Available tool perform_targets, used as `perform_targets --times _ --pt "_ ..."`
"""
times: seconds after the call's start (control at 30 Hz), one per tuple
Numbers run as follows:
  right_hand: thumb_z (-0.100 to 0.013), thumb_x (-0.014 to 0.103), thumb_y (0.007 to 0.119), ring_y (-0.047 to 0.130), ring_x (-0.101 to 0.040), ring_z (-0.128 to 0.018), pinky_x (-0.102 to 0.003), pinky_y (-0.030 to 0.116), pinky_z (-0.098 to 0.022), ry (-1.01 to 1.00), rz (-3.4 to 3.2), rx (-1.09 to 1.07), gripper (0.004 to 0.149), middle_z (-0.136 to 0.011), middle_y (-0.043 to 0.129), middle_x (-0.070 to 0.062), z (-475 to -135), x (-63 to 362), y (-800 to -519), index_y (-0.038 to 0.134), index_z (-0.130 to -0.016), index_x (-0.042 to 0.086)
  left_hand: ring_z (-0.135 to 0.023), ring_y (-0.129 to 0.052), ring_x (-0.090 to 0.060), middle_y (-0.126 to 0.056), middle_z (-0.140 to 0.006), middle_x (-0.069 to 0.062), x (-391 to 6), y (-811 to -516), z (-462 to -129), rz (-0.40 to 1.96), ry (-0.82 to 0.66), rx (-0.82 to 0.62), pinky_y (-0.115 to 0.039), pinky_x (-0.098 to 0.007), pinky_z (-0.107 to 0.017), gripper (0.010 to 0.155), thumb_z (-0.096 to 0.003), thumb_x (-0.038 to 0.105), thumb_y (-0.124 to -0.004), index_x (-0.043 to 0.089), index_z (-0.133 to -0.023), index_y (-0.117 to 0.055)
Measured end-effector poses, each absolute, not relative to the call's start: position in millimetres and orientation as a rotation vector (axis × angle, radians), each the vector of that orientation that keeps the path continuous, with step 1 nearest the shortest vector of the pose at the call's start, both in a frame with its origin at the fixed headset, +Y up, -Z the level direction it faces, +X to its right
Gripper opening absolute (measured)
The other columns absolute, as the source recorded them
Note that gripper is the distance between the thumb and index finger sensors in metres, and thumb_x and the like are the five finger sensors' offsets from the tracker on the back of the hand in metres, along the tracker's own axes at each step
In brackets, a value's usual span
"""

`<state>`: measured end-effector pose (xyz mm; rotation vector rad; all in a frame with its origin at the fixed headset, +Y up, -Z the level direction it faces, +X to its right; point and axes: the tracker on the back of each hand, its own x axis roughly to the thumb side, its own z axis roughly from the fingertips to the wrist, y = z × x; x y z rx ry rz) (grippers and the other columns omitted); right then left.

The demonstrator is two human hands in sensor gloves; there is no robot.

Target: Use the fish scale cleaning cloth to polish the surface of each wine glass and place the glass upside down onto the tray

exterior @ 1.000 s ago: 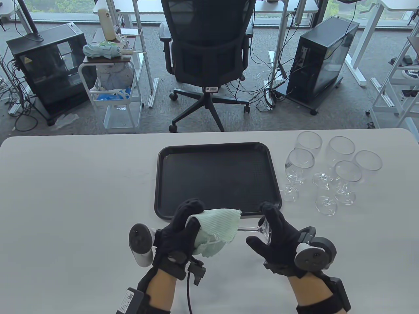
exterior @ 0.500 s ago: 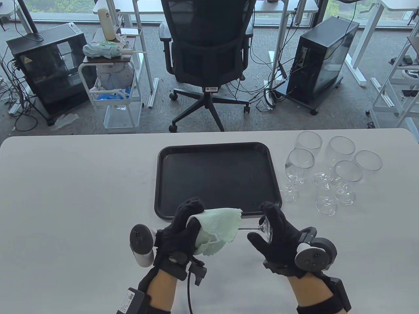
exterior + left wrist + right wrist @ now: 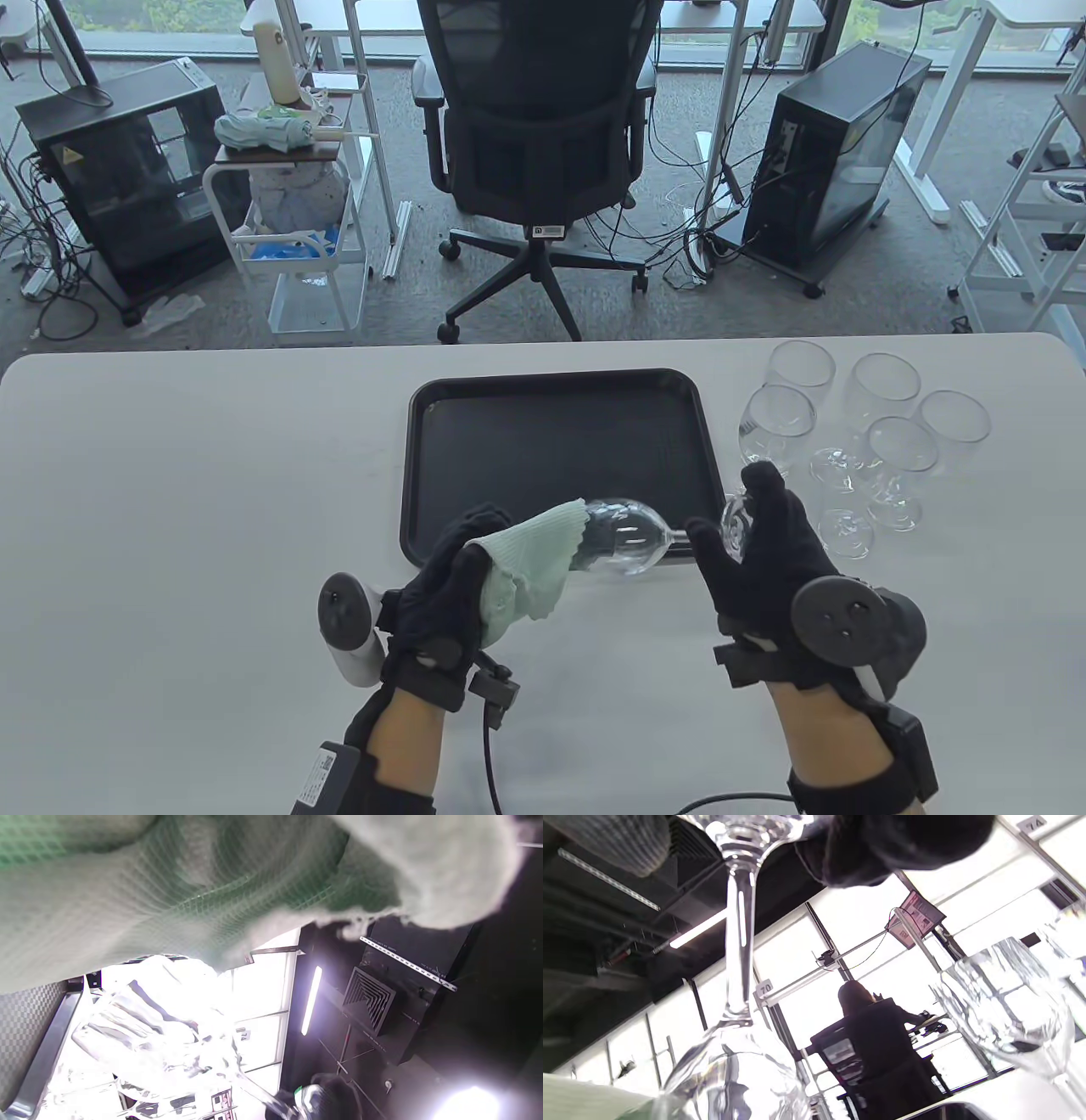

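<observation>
A clear wine glass lies on its side in the air over the front edge of the black tray. My right hand pinches its foot, the stem running left from my fingers. My left hand grips the pale green cloth, which touches the rim end of the bowl. In the left wrist view the cloth fills the top and the bowl shows below it. The tray holds nothing.
Several more wine glasses stand upright on the white table right of the tray, close to my right hand; one of them shows in the right wrist view. An office chair stands beyond the far edge.
My right hand has moved up and to the right, drawing the glass out of the cloth so the bowl is now bare. My left hand shifted slightly left with the cloth.
</observation>
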<state>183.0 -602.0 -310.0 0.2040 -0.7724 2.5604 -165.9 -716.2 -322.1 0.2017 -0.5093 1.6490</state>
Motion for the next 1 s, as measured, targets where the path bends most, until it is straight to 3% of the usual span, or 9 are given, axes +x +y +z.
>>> perform_targets --times 0.07,0.23,0.47,0.73,0.83,0.93,1.0 --pt "-0.052 0.074 0.073 0.086 -0.028 -0.055 -0.033 0.085 -0.03 -0.825 2.706 0.222 0.083 -0.098 0.063 -0.018 -338.5 159.3 -594.1 0.029 -0.106 0.029 -0.1 -0.069 -0.037 -0.059 -0.114 -0.004 -167.7 -715.7 -322.1 1.656 -0.507 0.205 -0.074 -0.064 -0.065 0.053 -0.058 0.06 -0.063 0.029 -0.101 -0.067" --pt "-0.051 0.072 0.075 0.083 -0.029 -0.061 -0.035 0.084 -0.035 -0.68 2.969 0.084 0.081 -0.1 0.055 -0.019 -412.6 107.2 -604.8 0.03 -0.1 0.026 -0.1 -0.07 -0.036 -0.06 -0.114 -0.004 -168.9 -714.7 -321.1 1.695 -0.508 0.208 -0.074 -0.063 -0.065 0.053 -0.058 0.06 -0.063 0.029 -0.101 -0.067" --pt "-0.049 0.072 0.076 0.082 -0.029 -0.065 -0.037 0.084 -0.04 -0.571 3.054 -0.119 0.079 -0.101 0.053 -0.017 -491.1 94.9 -633.6 0.033 -0.099 0.027 -0.1 -0.07 -0.036 -0.059 -0.114 -0.004 -172.5 -713.6 -322.6 1.687 -0.508 0.22 -0.074 -0.063 -0.065 0.053 -0.0584 0.06 -0.062 0.03 -0.102 -0.067" --pt "-0.05 0.069 0.08 0.081 -0.031 -0.07 -0.041 0.084 -0.044 -0.534 3.084 -0.194 0.075 -0.103 0.053 -0.017 -521.3 88.1 -643.6 0.042 -0.099 0.027 -0.1 -0.07 -0.036 -0.06 -0.114 -0.005 -171.9 -713.6 -323.2 1.689 -0.515 0.208 -0.074 -0.064 -0.065 0.053 -0.0583 0.059 -0.063 0.029 -0.101 -0.068" --pt "-0.049 0.074 0.075 0.058 -0.045 -0.098 -0.054 0.074 -0.061 -0.369 3.115 -0.209 0.082 -0.117 0.026 -0.018 -527.8 86.1 -644.3 0.041 -0.11 0.031 -0.1 -0.07 -0.036 -0.06 -0.113 -0.004 -171.8 -712.7 -323.4 1.688 -0.515 0.207 -0.074 -0.064 -0.065 0.052 -0.0584 0.059 -0.063 0.029 -0.101 -0.068" --pt "-0.048 0.073 0.076 0.042 -0.048 -0.104 -0.061 0.064 -0.067 -0.218 3.045 -0.219 0.09 -0.115 0.008 -0.015 -528.1 89.1 -650.9 0.026 -0.112 0.035 -0.1 -0.07 -0.037 -0.06 -0.113 -0.005 -172.0 -712.7 -323.8 1.684 -0.516 0.208 -0.074 -0.064 -0.065 0.053 -0.0584 0.059 -0.063 0.029 -0.101 -0.068" --pt "-0.048 0.072 0.077 0.039 -0.05 -0.104 -0.062 0.062 -0.067 -0.259 3.042 -0.182 0.094 -0.112 0.002 -0.015 -518.7 89.0 -650.2 0.015 -0.109 0.037 -0.1 -0.07 -0.036 -0.06 -0.113 -0.005 -171.5 -712.3 -323.3 1.686 -0.517 0.21 -0.074 -0.064 -0.065 0.052 -0.0584 0.059 -0.063 0.029 -0.101 -0.068"
